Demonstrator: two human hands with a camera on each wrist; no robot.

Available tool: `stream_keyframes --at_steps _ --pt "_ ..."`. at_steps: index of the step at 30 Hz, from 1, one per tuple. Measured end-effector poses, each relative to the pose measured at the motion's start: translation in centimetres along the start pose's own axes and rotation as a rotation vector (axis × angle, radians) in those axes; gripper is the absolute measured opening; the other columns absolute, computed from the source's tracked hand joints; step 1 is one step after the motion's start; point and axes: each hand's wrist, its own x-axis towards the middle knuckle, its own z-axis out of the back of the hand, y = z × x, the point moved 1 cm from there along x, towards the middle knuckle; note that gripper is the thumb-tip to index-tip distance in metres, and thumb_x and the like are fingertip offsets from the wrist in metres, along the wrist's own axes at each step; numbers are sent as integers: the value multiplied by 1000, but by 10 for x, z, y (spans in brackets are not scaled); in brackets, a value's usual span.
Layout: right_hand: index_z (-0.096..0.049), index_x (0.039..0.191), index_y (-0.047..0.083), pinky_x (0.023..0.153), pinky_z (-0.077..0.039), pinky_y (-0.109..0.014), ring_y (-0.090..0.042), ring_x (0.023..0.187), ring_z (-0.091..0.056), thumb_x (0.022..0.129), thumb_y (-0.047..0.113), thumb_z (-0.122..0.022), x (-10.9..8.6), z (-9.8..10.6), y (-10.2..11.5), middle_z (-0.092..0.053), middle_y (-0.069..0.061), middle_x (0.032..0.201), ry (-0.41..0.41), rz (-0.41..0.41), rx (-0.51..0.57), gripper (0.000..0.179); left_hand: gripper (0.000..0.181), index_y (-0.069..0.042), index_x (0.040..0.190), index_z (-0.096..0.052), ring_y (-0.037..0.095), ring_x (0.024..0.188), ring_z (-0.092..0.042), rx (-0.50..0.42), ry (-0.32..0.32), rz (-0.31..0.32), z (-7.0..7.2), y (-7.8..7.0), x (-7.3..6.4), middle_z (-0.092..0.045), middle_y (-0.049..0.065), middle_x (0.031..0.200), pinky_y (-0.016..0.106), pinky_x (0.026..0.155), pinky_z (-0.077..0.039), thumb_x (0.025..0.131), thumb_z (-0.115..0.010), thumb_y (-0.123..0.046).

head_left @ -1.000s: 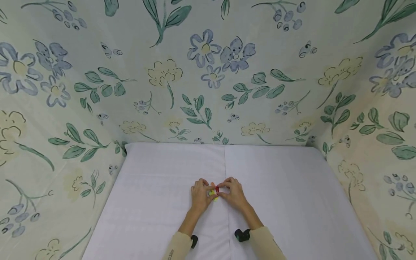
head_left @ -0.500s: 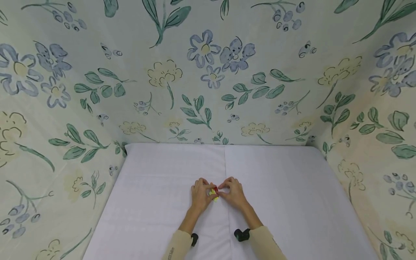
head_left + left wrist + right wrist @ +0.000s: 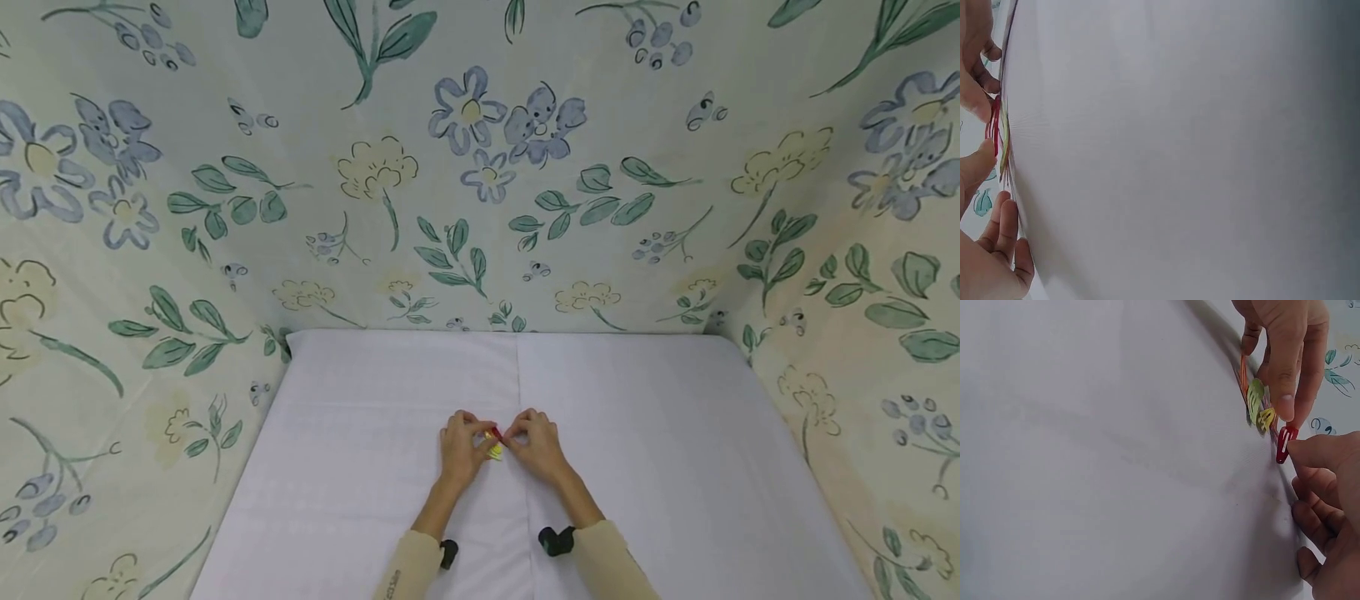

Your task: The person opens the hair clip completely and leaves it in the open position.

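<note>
A red snap hair clip (image 3: 1283, 450) is held between both hands, just above the white cloth. My left hand (image 3: 461, 450) has its thumb and index fingertips at one end of the clip. On the other end, my right hand (image 3: 537, 444) pinches it between thumb and index finger. Under the left hand lie a green hair clip (image 3: 1255, 401), a yellow hair clip (image 3: 1265, 419) and some thin orange clips (image 3: 1243, 375), partly covered by the fingers. The left wrist view shows the red clip (image 3: 995, 128) edge-on between the fingertips.
White cloth (image 3: 645, 433) with a centre seam covers the table. Floral fabric (image 3: 480, 167) hangs around its back and sides. A dark wrist device (image 3: 557, 542) sits by the right sleeve, and another (image 3: 448, 554) by the left.
The right thumb and index fingertips have drawn closer together on the red clip, which now sits more slanted. Orange that showed above the left fingers is now mostly hidden. Both arms stay in place.
</note>
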Motion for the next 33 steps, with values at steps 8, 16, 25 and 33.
stream_keyframes --at_steps 8,16,25,33 --pt "-70 82 12 90 -36 -45 -26 100 -57 91 14 -78 -3 9 1 -65 -7 101 21 22 97 12 12 -13 92 -81 27 93 -60 -189 26 87 7 2 4 -64 8 102 37 82 -36 82 -87 -17" --pt "-69 89 15 89 -38 -38 -21 99 -57 95 17 -75 -3 12 1 -64 -4 105 -5 73 147 9 8 -9 85 -78 23 93 -60 -389 53 165 14 5 9 -64 10 99 30 83 -48 84 -84 -14" --pt "-76 97 11 79 -46 -22 -13 88 -55 96 16 -74 -6 14 0 -65 -4 102 23 -23 322 6 10 -5 88 -77 25 90 -60 -475 68 127 18 7 7 -65 14 99 29 83 -48 86 -81 -14" --pt "-76 93 13 75 -50 -31 -12 83 -55 95 19 -75 -2 17 3 -64 -3 93 -40 41 314 7 10 -3 89 -78 31 99 -62 -490 54 46 23 7 12 -69 15 100 38 92 -52 85 -83 -10"
